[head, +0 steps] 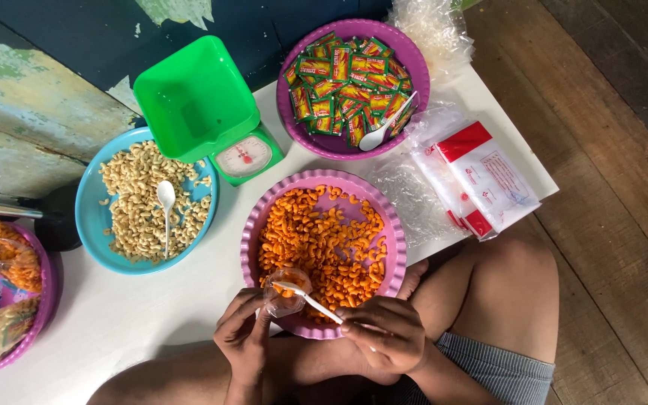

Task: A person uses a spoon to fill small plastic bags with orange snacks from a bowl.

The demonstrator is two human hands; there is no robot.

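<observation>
Left hand (pixel 243 335) pinches a small clear bag (pixel 285 291) open-mouthed just above its fingers; right hand (pixel 384 334) grips a white spoon (pixel 305 297), tipping orange macaroni (pixel 324 244) in, both over the pink bowl (pixel 247 232) to catch spills

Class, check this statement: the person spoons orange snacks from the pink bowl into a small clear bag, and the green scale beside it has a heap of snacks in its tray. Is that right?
Not quite. The head view shows the scale with an empty tray. The rest holds: the right hand works a white spoon at the small clear bag held by the left hand, over the pink bowl of orange snacks.
</observation>
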